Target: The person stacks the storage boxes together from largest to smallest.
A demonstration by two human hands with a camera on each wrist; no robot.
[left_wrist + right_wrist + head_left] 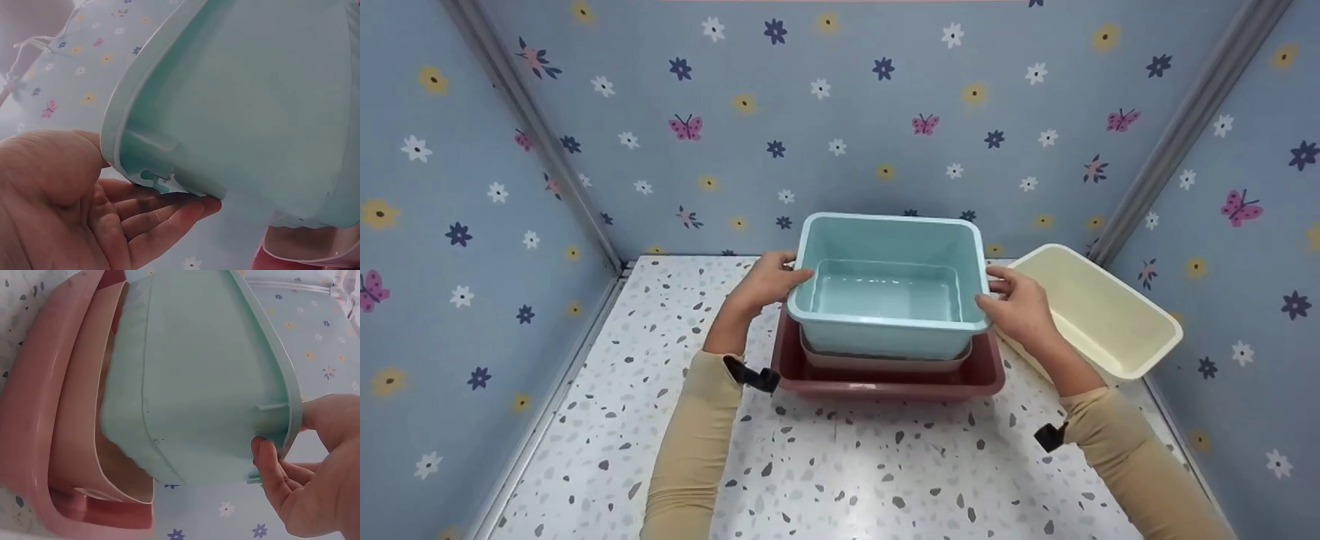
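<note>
Your left grip (771,281) and right grip (1021,304) hold the blue tub (885,337) by its rim | pink bin (885,364) below, inside red basin (885,390) | cream tub (1110,304) right of basin

The turquoise bin (889,300) is mouth-up above a pink bin (79,399).

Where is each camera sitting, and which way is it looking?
Head: worn on the head, facing forward and down at the light-blue bin, with the cream bin beyond the right hand; the left hand and tan sleeves show too.
Left wrist: on that wrist, facing the light-blue bin's side; only the left hand shows.
Right wrist: on that wrist, facing the opposite side; only the right hand shows.
Both wrist views share the light-blue bin and parts of the pink bin and red bin.
</note>
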